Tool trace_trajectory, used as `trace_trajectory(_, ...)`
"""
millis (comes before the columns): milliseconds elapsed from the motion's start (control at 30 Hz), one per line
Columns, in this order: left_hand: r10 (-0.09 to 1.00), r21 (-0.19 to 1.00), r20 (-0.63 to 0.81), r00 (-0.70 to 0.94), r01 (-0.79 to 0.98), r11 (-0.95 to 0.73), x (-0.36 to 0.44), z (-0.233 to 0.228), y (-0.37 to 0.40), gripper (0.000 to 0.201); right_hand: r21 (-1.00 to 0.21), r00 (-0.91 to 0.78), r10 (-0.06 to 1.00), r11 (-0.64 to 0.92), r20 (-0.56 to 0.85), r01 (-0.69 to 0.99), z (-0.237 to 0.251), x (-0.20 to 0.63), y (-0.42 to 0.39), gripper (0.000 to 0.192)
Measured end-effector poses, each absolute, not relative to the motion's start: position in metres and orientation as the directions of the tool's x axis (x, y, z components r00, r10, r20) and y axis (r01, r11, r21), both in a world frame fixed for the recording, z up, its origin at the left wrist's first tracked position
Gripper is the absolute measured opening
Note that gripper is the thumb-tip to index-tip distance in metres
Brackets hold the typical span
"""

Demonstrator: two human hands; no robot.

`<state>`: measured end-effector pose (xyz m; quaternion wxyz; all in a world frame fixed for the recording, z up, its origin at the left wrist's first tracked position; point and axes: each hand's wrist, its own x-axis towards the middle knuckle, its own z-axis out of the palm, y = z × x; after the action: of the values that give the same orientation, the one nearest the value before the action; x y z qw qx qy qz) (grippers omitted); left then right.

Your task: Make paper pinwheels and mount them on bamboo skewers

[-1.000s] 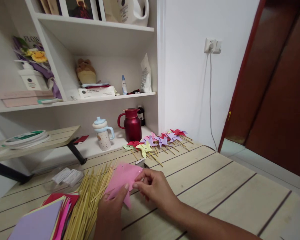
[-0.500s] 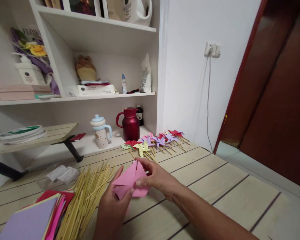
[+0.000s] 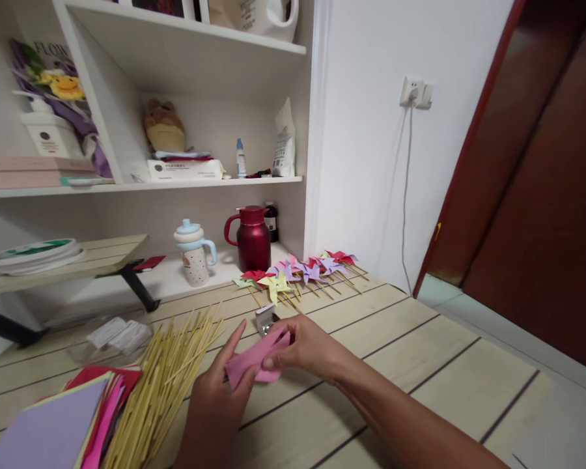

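Observation:
Both of my hands hold one piece of pink paper above the table. My left hand grips its left side between thumb and fingers, with the index finger stretched upward. My right hand pinches the upper right part, where the paper is bent over. Just beyond my right fingers stands a small open box with shiny bits inside. Farther back lie several finished paper pinwheels on sticks. To the left of my left hand is a bundle of thin wooden sticks.
A stack of coloured paper lies at the front left, with a clear plastic packet behind it. At the back stand a red thermos jug and a speckled cup. A low stand holds plates at left.
The pink paper has gone from spread flat to bent over, its right part gathered in my right fingers. The small box has come into view behind my hand. The view has shifted slightly.

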<state>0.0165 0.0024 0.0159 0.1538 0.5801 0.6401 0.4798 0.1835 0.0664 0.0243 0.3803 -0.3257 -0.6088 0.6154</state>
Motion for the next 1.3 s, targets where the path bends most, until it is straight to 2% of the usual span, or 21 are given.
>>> trace_trajectory(200,0.892,0.814,0.381,-0.245,0.547,-0.198,0.016,0.013,0.003,0.047,-0.994,-0.519,0.853,-0.013,0.045,-0.107,0.022,0.178,0.063,0.018)
trace_trajectory(267,0.912,0.849,0.327,-0.248,0.5,-0.168,0.014,0.014,0.003,0.05,-0.991,-0.475,0.88,-0.043,0.023,-0.128,0.024,0.176,0.062,0.016)
trace_trajectory(333,0.919,0.887,0.279,-0.277,0.442,-0.136,0.011,0.016,0.004,0.062,-0.981,-0.394,0.919,-0.074,0.002,-0.177,0.025,0.175,0.061,0.017)
trace_trajectory(467,0.881,0.961,0.273,-0.387,0.145,-0.234,0.002,0.02,0.008,0.081,-0.92,-0.268,0.963,-0.102,0.003,-0.378,0.026,0.171,0.06,0.03)
trace_trajectory(567,0.892,0.974,0.16,-0.422,-0.077,-0.212,0.0,0.017,0.014,0.071,-0.855,-0.209,0.978,-0.107,0.001,-0.507,0.027,0.165,0.057,0.038)
trace_trajectory(633,0.918,0.978,0.097,-0.385,-0.135,-0.16,0.001,0.01,0.017,0.065,-0.802,-0.201,0.979,-0.106,0.018,-0.589,0.028,0.16,0.053,0.039)
trace_trajectory(767,0.968,0.965,-0.035,-0.249,-0.26,-0.032,0.009,-0.004,0.021,0.07,-0.702,-0.214,0.976,-0.128,0.036,-0.701,0.026,0.15,0.043,0.038)
trace_trajectory(867,0.992,0.937,-0.083,-0.098,-0.346,0.044,0.013,-0.004,0.017,0.048,-0.694,-0.204,0.979,-0.161,-0.022,-0.702,0.023,0.146,0.038,0.037)
trace_trajectory(933,0.992,0.929,-0.077,-0.099,-0.368,0.035,0.015,0.004,0.013,0.026,-0.709,-0.204,0.978,-0.176,-0.047,-0.683,0.021,0.145,0.035,0.037)
trace_trajectory(1000,0.99,0.921,-0.098,-0.101,-0.386,0.052,0.017,0.014,0.009,0.016,-0.735,-0.208,0.977,-0.181,-0.056,-0.653,0.02,0.145,0.034,0.038)
trace_trajectory(1133,0.989,0.941,-0.108,-0.103,-0.332,0.068,0.023,0.029,0.004,0.014,-0.771,-0.203,0.977,-0.182,-0.069,-0.611,0.021,0.144,0.032,0.039)
trace_trajectory(1300,0.988,0.962,-0.109,-0.109,-0.263,0.077,0.024,0.036,-0.002,0.021,-0.751,-0.265,0.964,-0.196,-0.03,-0.63,0.023,0.142,0.03,0.035)
